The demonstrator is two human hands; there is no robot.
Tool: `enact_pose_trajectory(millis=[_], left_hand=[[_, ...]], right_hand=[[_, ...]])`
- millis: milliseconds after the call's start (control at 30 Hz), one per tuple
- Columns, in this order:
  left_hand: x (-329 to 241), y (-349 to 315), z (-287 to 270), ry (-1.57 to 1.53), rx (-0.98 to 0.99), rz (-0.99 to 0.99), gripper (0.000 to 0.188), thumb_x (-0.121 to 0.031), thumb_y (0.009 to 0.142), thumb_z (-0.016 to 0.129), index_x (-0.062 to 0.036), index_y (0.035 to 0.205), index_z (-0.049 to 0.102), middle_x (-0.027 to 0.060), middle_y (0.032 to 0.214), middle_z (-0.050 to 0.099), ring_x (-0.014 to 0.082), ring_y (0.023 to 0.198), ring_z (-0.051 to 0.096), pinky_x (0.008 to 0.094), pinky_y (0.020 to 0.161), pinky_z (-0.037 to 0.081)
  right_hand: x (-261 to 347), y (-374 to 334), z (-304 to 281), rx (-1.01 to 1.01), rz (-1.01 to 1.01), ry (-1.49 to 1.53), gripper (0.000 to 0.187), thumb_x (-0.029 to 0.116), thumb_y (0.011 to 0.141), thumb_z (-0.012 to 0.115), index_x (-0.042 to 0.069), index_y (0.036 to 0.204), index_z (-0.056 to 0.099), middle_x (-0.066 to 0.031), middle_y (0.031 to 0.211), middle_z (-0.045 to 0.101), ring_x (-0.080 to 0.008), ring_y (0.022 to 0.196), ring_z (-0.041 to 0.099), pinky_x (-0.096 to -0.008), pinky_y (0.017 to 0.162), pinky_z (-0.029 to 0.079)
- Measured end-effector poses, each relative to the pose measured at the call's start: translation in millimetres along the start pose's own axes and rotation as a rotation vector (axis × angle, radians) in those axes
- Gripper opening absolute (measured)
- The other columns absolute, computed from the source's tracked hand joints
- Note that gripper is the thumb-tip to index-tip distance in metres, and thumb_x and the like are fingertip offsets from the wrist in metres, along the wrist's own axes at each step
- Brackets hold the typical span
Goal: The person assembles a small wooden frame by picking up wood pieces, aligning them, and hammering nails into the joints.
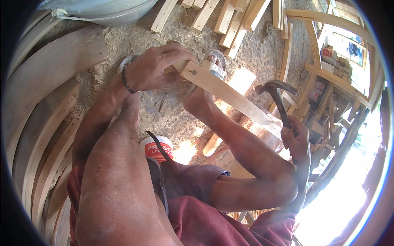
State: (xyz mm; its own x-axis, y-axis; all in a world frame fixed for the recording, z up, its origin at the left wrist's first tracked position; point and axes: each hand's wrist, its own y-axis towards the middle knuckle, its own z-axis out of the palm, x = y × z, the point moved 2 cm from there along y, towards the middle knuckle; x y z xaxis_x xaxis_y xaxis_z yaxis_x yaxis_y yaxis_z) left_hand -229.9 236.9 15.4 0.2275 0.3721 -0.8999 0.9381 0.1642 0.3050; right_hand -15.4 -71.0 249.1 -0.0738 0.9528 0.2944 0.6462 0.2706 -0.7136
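My left hand (162, 65), with a dark beaded bracelet at the wrist, is closed at the far-left end of a pale wooden strip (234, 96). The strip slants across in front of my shin toward the lower right. A small dark round spot, perhaps a nail head or hole, shows near its held end. My right hand (297, 139) is wrapped round the handle of a claw hammer (280, 100), its dark head raised above the strip's right part. Part of the left fingers is hidden behind the wood.
A white bucket with a red label (158, 146) stands between my legs, a dark curved strip (161, 146) in front of it. Curved planks (53, 61) are stacked at left. Several wooden pieces (236, 30) lie at the far side. Wood scraps (328, 110) crowd the right; shavings cover the ground.
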Motion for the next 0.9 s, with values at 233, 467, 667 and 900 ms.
enact_pose_trajectory(millis=[233,467,667,900], left_hand=[[-1.7,0.9,-1.3,-0.002,-0.007,0.008,0.046,-0.013,0.078,0.078,-0.0064,0.121,0.063,0.0140,0.114,0.067,0.0337,0.102,0.068,0.0422,0.088,0.057],[-8.5,0.6,-7.7,0.005,0.071,-0.072,0.051,-0.009,0.080,0.076,-0.0088,0.128,0.060,0.0134,0.118,0.065,0.0328,0.108,0.065,0.0414,0.092,0.055],[-12.7,-4.5,-4.5,0.068,0.021,0.028,0.065,-0.001,0.077,0.076,-0.0095,0.137,0.054,0.0149,0.122,0.064,0.0360,0.112,0.063,0.0432,0.095,0.054],[-23.1,0.4,12.1,0.204,0.047,-0.100,0.058,-0.015,0.079,0.081,-0.0051,0.132,0.057,0.0175,0.123,0.065,0.0357,0.114,0.063,0.0422,0.097,0.052]], right_hand=[[0.4,-2.8,0.9,-0.039,-0.026,0.075,0.038,0.010,0.088,0.062,-0.001,0.125,0.062,0.0022,0.066,0.054,-0.0056,0.056,0.047,-0.0239,0.052,0.037],[-5.1,-16.5,-20.5,-0.209,-0.222,0.128,0.042,0.020,0.094,0.063,-0.005,0.127,0.057,-0.0001,0.065,0.052,-0.0071,0.046,0.044,-0.0234,0.041,0.032],[-27.4,-57.4,-38.3,-0.489,-0.331,0.685,0.045,0.025,0.098,0.061,-0.004,0.131,0.051,-0.0005,0.065,0.050,-0.0079,0.044,0.043,-0.0230,0.038,0.032],[5.6,-162.9,-30.1,-0.430,-0.635,1.315,0.034,0.027,0.106,0.048,0.001,0.128,0.049,-0.0023,0.067,0.043,-0.0091,0.040,0.038,-0.0260,0.031,0.033]])
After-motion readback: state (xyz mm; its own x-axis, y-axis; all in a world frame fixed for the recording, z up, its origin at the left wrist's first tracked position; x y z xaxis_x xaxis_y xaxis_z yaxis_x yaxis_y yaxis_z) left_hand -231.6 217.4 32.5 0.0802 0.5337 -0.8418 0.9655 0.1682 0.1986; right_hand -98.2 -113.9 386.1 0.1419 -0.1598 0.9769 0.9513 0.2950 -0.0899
